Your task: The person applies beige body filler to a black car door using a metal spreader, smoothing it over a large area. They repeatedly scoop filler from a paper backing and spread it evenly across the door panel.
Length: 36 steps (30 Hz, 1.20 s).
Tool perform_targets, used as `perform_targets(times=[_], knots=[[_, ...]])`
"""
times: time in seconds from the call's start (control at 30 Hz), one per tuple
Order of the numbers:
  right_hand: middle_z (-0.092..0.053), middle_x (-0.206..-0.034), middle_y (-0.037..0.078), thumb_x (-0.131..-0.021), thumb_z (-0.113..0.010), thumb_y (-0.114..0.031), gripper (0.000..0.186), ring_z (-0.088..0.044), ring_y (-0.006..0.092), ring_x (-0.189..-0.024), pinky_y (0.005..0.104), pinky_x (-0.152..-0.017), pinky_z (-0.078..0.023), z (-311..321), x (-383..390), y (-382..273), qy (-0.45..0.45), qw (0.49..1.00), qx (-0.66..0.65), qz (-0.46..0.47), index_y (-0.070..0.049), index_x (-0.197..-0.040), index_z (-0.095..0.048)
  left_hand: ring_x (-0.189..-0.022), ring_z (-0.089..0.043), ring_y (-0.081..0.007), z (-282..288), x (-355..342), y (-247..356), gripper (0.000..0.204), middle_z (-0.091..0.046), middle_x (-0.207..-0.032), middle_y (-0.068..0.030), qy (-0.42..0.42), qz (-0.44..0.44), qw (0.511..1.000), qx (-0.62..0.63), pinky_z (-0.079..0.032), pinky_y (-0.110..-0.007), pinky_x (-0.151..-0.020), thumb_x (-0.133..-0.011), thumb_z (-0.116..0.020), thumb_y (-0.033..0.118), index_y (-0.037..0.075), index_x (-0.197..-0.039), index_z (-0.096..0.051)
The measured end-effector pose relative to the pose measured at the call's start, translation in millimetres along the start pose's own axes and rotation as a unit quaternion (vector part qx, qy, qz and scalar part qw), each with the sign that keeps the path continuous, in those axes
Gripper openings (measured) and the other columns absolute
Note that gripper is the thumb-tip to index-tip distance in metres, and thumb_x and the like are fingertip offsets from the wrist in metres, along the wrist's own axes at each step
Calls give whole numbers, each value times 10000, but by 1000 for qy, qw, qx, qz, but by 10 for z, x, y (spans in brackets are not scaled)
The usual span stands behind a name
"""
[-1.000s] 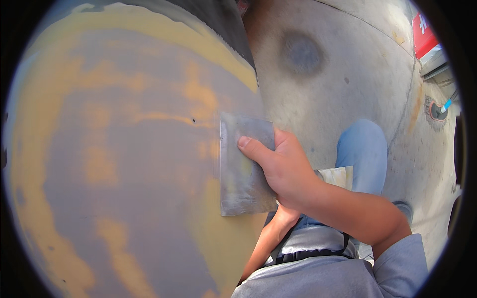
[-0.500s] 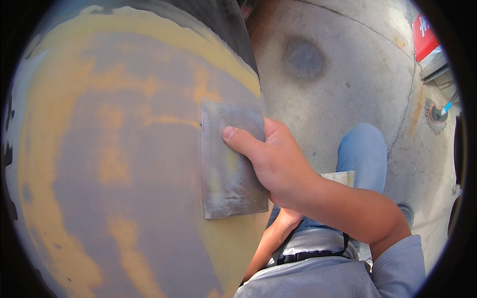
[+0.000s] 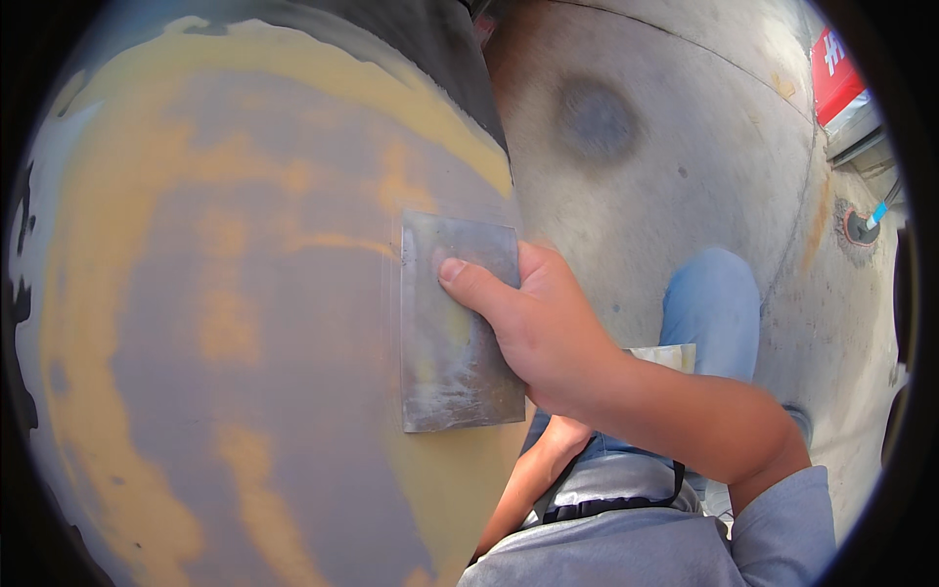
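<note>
My right hand grips a thin, flat grey rectangular plate, its thumb lying on the upper face and the other fingers out of sight behind it. Pale and yellowish smears mark the plate. It lies over the right side of a large curved panel with grey and yellow patches; whether it touches the panel, I cannot tell. Below my right wrist, my left hand shows only in part, with its fingers hidden. A pale board-like piece juts out beyond my right forearm, and its holder is hidden.
Dark material borders the panel at the top. To the right is a concrete floor with a dark round stain. A red object and a blue-banded pole stand at the far right. My jeans-clad leg is beside the panel.
The plate's upper left corner has shifted slightly right and down, while my right hand keeps its grip. Little else differs beyond a small shift of the whole view.
</note>
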State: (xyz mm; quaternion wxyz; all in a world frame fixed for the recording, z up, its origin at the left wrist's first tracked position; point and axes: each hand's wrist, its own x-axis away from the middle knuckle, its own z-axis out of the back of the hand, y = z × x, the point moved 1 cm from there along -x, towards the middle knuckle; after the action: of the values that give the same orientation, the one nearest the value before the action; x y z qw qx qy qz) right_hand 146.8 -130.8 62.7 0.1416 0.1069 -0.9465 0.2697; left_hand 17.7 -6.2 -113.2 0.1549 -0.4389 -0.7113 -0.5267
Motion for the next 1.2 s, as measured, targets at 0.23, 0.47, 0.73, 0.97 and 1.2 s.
perform_targets(times=[0.23,0.47,0.73,0.97,1.2], knots=[[-729,-1087,75,-1056,-638,-207,288,-677,140,-975,327,-823,-545,-38,-169,-40,22,999,-33,29,4,-1252,-649,-1243,-594,-210,-61,-51,14,431,-628,-1379,-104,23,16,999,-45,-524,-389,-1014,-1040,-678,109,35,-1449,-563],[-698,-1204,86,-1072,-640,-255,348,-688,174,-1090,373,-943,-575,455,403,345,117,983,-119,-70,-23,-1330,-610,-1161,-617,-147,9,-71,-14,399,-660,-1302,-59,37,12,998,-52,-547,-366,-923,-1054,-674,137,81,-1437,-581],[-672,-1258,63,-1078,-646,-285,394,-607,169,-1233,395,-1052,-521,502,540,870,153,973,-91,-149,-22,-1366,-596,-1117,-645,-150,9,-70,-17,355,-672,-1284,-48,41,72,995,-52,-561,-352,-909,-1076,-639,156,79,-1418,-588],[-687,-1216,75,-1059,-684,-242,370,-652,162,-1126,357,-975,-553,371,472,690,125,983,-77,-110,-10,-1339,-613,-1079,-669,-153,8,-70,-6,321,-683,-1268,-39,44,90,994,-50,-574,-339,-896,-1095,-609,173,77,-1401,-595],[-693,-1199,78,-1061,-683,-238,363,-665,160,-1086,356,-961,-564,320,418,638,132,986,-59,-86,-1,-1328,-617,-1040,-693,-156,-37,-99,22,294,-693,-1252,-30,50,104,992,-58,-586,-326,-883,-1113,-578,189,76,-1384,-601]])
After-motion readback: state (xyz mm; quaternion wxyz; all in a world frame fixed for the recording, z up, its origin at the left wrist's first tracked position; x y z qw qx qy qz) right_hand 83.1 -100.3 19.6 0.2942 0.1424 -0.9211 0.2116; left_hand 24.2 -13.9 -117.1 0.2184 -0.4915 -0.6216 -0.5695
